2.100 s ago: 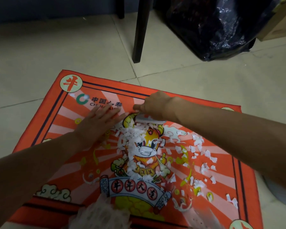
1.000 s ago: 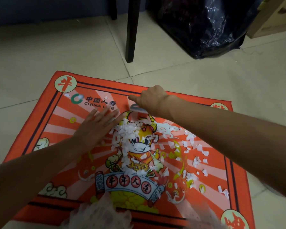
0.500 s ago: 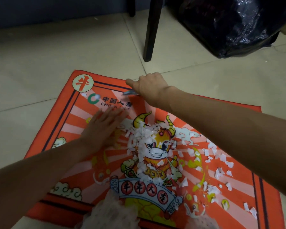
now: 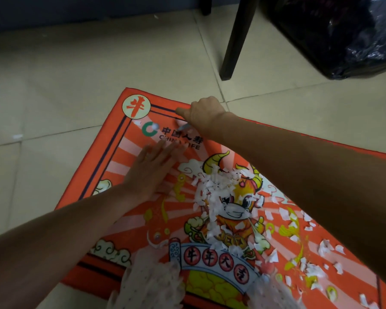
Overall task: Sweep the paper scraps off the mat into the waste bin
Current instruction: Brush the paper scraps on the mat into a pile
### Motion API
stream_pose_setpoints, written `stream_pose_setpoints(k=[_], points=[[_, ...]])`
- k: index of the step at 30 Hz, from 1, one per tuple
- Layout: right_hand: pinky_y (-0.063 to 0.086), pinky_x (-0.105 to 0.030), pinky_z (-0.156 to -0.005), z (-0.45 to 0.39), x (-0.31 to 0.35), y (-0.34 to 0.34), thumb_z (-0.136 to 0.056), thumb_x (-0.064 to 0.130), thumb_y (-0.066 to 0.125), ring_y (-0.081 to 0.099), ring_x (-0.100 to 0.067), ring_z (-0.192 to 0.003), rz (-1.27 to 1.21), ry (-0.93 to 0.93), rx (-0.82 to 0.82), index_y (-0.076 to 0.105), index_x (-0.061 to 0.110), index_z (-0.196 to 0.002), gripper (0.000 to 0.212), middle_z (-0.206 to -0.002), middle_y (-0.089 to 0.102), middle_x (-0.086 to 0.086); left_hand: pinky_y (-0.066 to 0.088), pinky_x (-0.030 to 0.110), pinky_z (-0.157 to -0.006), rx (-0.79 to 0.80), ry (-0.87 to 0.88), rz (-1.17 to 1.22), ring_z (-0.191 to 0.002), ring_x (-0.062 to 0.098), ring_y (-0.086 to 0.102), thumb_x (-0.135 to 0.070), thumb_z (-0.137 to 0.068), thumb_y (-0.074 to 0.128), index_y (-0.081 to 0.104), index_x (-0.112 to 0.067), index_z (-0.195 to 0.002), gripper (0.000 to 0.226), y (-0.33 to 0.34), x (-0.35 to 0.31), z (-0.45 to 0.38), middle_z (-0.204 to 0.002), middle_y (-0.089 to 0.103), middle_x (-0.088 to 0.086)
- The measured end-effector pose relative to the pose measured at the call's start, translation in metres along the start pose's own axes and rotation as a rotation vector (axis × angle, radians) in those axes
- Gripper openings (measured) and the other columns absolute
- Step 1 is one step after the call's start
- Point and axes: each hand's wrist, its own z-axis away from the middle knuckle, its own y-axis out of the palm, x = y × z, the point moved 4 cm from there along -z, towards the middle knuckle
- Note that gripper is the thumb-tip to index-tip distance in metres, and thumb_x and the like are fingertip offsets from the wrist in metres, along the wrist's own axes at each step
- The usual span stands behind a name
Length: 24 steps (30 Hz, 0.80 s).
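An orange printed mat (image 4: 112, 152) lies on the tiled floor. White paper scraps (image 4: 212, 192) are heaped over the cartoon ox in the mat's middle, and several more scraps (image 4: 310, 259) are strewn toward its right side. My left hand (image 4: 152, 172) lies flat on the mat, fingers straight, just left of the heap. My right hand (image 4: 204, 114) is at the mat's far edge, fingers curled round a thin grey card (image 4: 184, 127) whose tip pokes out below the thumb. Both hands are apart from the heap.
A black plastic bag (image 4: 343, 34) fills the far right corner. A dark furniture leg (image 4: 234, 41) stands on the tiles just beyond the mat. White lacy fabric (image 4: 152, 284) covers the mat's near edge. Pale floor tiles (image 4: 54, 74) surround the mat.
My right hand has moved with the card from the top of the heap out to the mat's far edge. The left hand has stayed flat on the mat. The view has shifted.
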Motion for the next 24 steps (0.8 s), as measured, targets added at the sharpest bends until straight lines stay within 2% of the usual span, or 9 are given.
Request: stream_pose_setpoints(k=[4,8,10,14,16,20,24], points=[[0.036,-0.032,-0.068,0.002,-0.002,-0.005,-0.095,0.053,0.04,0.059,-0.029,-0.105,0.055,-0.058,0.036,0.026,0.02,-0.148,0.063,-0.118,0.057,-0.013,0.006,0.049,-0.116,-0.028,0.011,-0.001,-0.149,0.032,0.0,-0.053,-0.071,0.078,-0.019,-0.033,-0.151,0.127,-0.001,-0.003,0.004,-0.164,0.004,0.004],[0.038,-0.03,-0.062,0.016,0.004,-0.003,-0.099,0.033,0.047,0.059,-0.027,-0.104,0.114,-0.101,0.068,0.018,0.026,-0.152,0.061,-0.121,0.056,-0.009,0.012,0.052,-0.117,-0.038,0.017,0.021,-0.149,0.035,0.006,-0.048,-0.073,0.079,-0.032,-0.04,-0.144,0.132,0.001,-0.007,0.011,-0.162,0.002,0.003],[0.038,-0.03,-0.063,0.027,0.006,-0.003,-0.099,0.027,0.046,0.059,-0.026,-0.101,0.131,-0.121,0.076,0.017,0.025,-0.152,0.06,-0.118,0.057,-0.009,0.016,0.054,-0.117,-0.05,0.018,0.013,-0.149,0.035,0.007,-0.045,-0.073,0.08,-0.028,-0.039,-0.147,0.131,0.001,-0.01,0.014,-0.162,0.004,0.003],[0.029,-0.026,-0.049,0.055,0.012,0.0,-0.1,0.017,0.044,0.053,-0.023,-0.085,0.152,-0.164,0.097,0.013,0.025,-0.153,0.062,-0.106,0.056,-0.007,0.014,0.053,-0.118,-0.036,-0.009,0.016,-0.15,0.033,0.002,-0.04,-0.076,0.079,-0.021,-0.035,-0.15,0.124,0.002,-0.016,0.017,-0.161,-0.001,0.001],[0.029,-0.026,-0.048,0.067,0.014,0.003,-0.1,0.015,0.042,0.05,-0.022,-0.082,0.142,-0.189,0.116,0.009,0.024,-0.154,0.063,-0.109,0.057,-0.007,0.011,0.052,-0.119,-0.034,-0.014,0.018,-0.15,0.032,0.0,-0.039,-0.077,0.077,-0.021,-0.034,-0.15,0.122,0.001,-0.018,0.017,-0.161,0.0,0.001],[0.026,-0.026,-0.046,0.085,0.017,0.006,-0.1,0.011,0.04,0.041,-0.018,-0.062,0.152,-0.214,0.128,0.008,0.023,-0.154,0.064,-0.082,0.046,-0.001,0.003,0.048,-0.12,-0.023,0.0,0.029,-0.15,0.029,-0.007,-0.034,-0.08,0.077,-0.025,-0.037,-0.148,0.122,-0.004,-0.023,0.015,-0.163,-0.004,-0.001],[0.025,-0.026,-0.046,0.099,0.02,0.009,-0.099,0.01,0.043,0.034,-0.016,-0.055,0.145,-0.212,0.158,0.014,0.023,-0.152,0.062,-0.071,0.032,-0.001,-0.002,0.048,-0.12,-0.018,0.012,0.016,-0.149,0.029,-0.013,-0.033,-0.081,0.075,-0.025,-0.036,-0.149,0.122,-0.003,-0.027,0.013,-0.163,-0.011,-0.001]])
